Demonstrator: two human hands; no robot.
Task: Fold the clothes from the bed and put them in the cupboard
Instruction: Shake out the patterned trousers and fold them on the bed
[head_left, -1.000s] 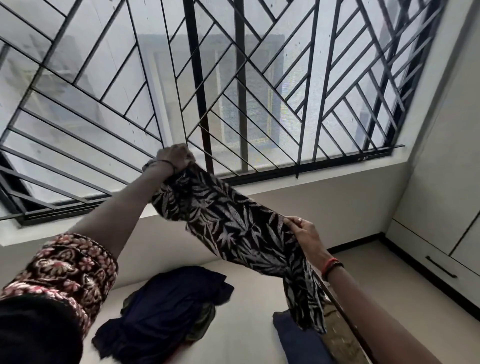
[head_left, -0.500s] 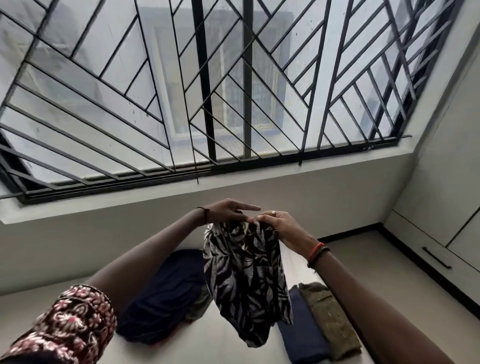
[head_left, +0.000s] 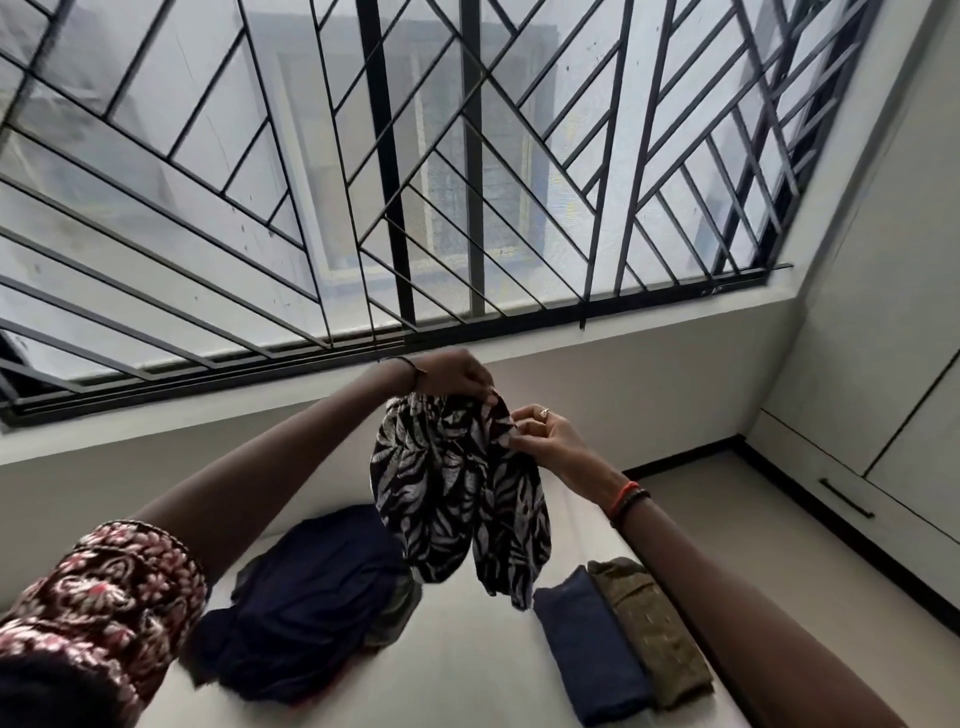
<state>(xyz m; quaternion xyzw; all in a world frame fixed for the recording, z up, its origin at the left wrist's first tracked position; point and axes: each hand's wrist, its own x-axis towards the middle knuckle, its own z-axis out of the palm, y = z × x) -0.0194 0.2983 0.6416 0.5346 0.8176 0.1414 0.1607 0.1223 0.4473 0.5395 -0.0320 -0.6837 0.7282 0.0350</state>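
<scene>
Hanging limp and doubled over above the pale bed (head_left: 467, 675): a thin black-and-white leaf-print cloth garment (head_left: 457, 493), gripped at its bunched top by the left hand (head_left: 457, 374) and pinched just beside it by the right hand (head_left: 545, 436). Looks light, soft and floppy, apt to slip out of its fold. Best held at the top corners, then laid flat.

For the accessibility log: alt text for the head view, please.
A left hand grips and a right hand pinches the top of a leaf-print garment hanging above a bed. On it lie a dark blue heap, a folded navy piece and a folded olive piece.
</scene>
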